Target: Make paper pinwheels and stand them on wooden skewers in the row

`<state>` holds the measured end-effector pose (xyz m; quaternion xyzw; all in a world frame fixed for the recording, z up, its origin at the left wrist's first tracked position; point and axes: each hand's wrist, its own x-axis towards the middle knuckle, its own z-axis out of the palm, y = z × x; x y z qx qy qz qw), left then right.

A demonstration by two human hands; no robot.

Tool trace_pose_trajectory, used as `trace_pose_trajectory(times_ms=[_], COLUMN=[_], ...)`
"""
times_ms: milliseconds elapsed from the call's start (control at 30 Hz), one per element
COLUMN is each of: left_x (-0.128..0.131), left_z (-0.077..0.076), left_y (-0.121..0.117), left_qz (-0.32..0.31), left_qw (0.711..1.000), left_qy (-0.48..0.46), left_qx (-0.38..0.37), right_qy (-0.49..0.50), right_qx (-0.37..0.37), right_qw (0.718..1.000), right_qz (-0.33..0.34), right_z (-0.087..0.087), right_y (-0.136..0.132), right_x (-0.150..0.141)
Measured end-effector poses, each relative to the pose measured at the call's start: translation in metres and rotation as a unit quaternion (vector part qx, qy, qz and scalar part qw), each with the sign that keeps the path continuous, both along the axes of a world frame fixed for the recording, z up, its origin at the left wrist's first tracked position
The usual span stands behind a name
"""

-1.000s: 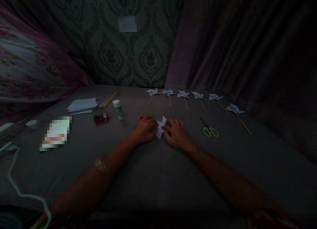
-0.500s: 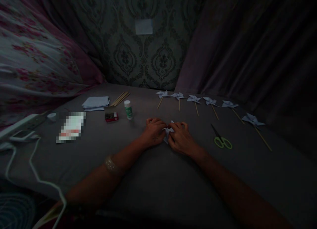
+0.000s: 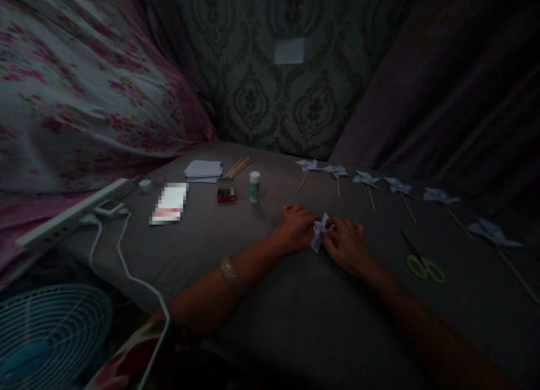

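Observation:
A white paper pinwheel (image 3: pixel 318 236) is between my hands, low over the grey cloth, with its points showing past my fingers. My left hand (image 3: pixel 296 228) grips its left side with curled fingers. From the right, my right hand (image 3: pixel 346 245) pinches it near the middle; my fingertips partly hide the centre. No stick shows on this pinwheel. To the right of my right hand lie scissors (image 3: pixel 425 268) with green handles. Beyond my left hand stands a white and green glue bottle (image 3: pixel 254 188), and left of it is a small red box (image 3: pixel 226 195) of small dark pieces.
Several pinwheels on sticks (image 3: pixel 397 186) lie in a row along the back and right. Paper sheets (image 3: pixel 203 170) and wooden sticks (image 3: pixel 239 167) lie at the back left. A power strip (image 3: pixel 76 214), white cable (image 3: pixel 145 286) and fan (image 3: pixel 50 334) are on the left.
My view has swung left, so everything sits farther right and more of the fan shows. Both hands stay on the paper pinwheel; my right fingers have shifted slightly, uncovering more of it.

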<state>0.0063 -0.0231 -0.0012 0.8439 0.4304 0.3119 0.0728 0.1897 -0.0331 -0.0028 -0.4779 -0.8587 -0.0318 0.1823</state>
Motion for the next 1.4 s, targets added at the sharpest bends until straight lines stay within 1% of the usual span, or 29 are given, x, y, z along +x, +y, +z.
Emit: trace_pose_trajectory(times_ms=[67,133,300,433,600,667,767,900,1000,1067,1133,1267,1400], left_x=[0.000,0.000,-0.001,-0.001,-0.001,-0.001,-0.003,-0.004,-0.004,-0.005,-0.005,-0.006,-0.006], left_z=[-0.001,-0.002,-0.003,-0.004,-0.006,-0.005,-0.001,0.003,0.004,0.004,0.004,0.004,0.003], left_y=[0.001,0.001,0.002,0.004,0.006,0.008,0.010,0.010,0.011,0.012,0.012,0.013,0.014], left_qz=[-0.005,-0.005,0.010,0.014,0.011,0.013,0.018,0.031,0.033,0.038,0.040,0.044,0.046], left_qw=[1.000,1.000,1.000,1.000,1.000,1.000,1.000,0.999,0.999,0.999,0.999,0.999,0.999], left_qy=[-0.004,-0.006,-0.009,-0.012,-0.026,-0.018,0.001,0.011,0.017,0.020,0.022,0.025,0.028], left_qx=[-0.002,-0.003,0.005,0.004,0.012,0.018,0.009,-0.001,0.000,-0.002,-0.001,0.001,-0.003], right_qy=[-0.008,-0.024,-0.066,-0.063,-0.052,-0.050,-0.023,0.054,0.130,0.163,0.185,0.217,0.172], right_qx=[0.022,0.029,-0.005,-0.024,-0.046,-0.063,-0.102,-0.150,-0.174,-0.184,-0.182,-0.154,-0.116], right_qw=[1.000,0.999,0.995,0.995,0.997,0.996,0.994,0.985,0.971,0.963,0.959,0.956,0.973], right_qz=[0.009,0.020,0.071,0.080,0.043,0.029,-0.012,-0.061,-0.100,-0.114,-0.117,-0.127,-0.098], right_z=[-0.002,0.001,0.016,0.019,0.020,0.023,0.027,0.023,0.019,0.018,0.019,0.017,0.008], right_y=[-0.003,-0.003,0.009,0.012,0.008,0.007,0.009,0.011,0.014,0.017,0.018,0.015,0.006], right_x=[0.000,0.000,0.001,-0.002,-0.008,-0.008,-0.005,0.000,0.002,0.004,0.007,0.013,0.014])
